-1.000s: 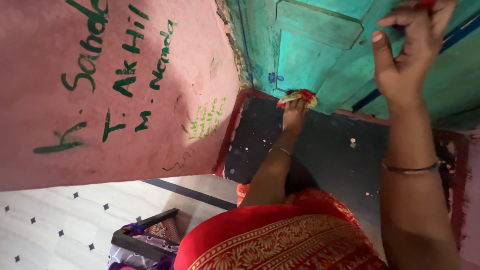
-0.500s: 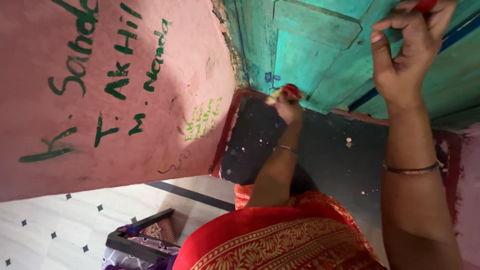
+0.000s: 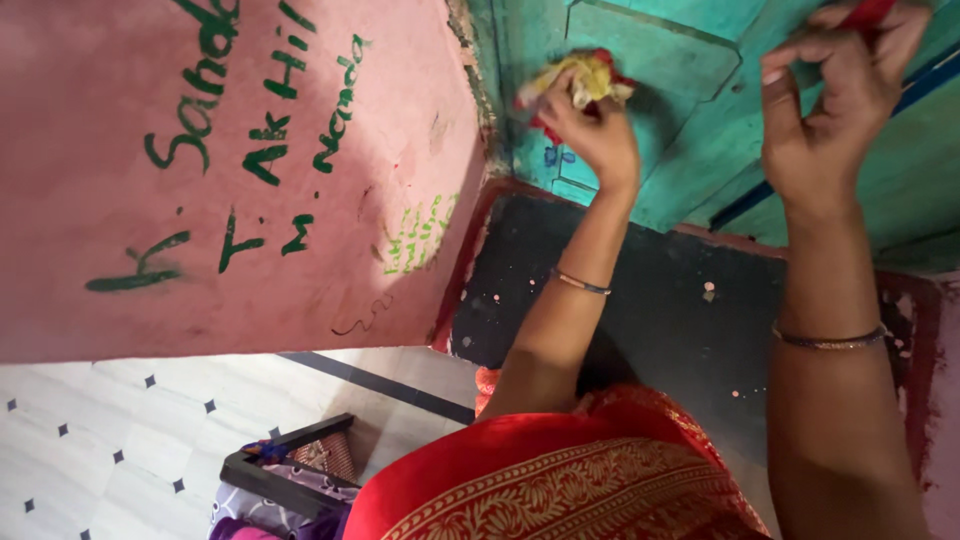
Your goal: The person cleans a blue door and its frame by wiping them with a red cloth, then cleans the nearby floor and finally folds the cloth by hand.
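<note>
Nearest, low in frame, red sari cloth (image 3: 560, 480). Farther up, left hand (image 3: 595, 130) has its grip clenched on a crumpled yellow-and-red cloth (image 3: 583, 78) against the teal door (image 3: 660, 110), top centre. Right hand (image 3: 835, 110), upper right, pinches a small red item (image 3: 865, 12); firm, flat pressure would suit wiping.

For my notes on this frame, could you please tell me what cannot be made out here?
- Head view: small red thing in the right hand, cut off by the top edge.
- Crumpled yellow-and-red cloth, partly covered by the left hand.
- Dark-framed furniture, cut off at the bottom edge.
</note>
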